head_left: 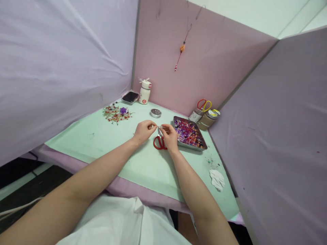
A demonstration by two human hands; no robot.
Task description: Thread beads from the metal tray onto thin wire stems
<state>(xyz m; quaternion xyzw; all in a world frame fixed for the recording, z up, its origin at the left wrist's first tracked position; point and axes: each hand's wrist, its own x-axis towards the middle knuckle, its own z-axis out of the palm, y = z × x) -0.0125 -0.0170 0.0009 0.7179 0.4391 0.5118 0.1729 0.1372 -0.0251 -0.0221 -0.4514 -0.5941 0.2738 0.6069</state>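
Close together above the mint-green table, my left hand and my right hand both have thumb and fingers pinched. Something thin and pale seems to run between the fingertips, too small for me to make out. Red-handled scissors lie just below, blades pointing away from me, partly covered by my right hand. To the right of that hand sits a metal tray of purple, red and orange beads. Beyond my left hand is a small round tin with dark contents.
A pile of beaded pieces lies at the left, near a phone and a white bottle. Two jars, one with scissors, stand behind the tray. A crumpled white cloth lies right; a beaded string hangs behind.
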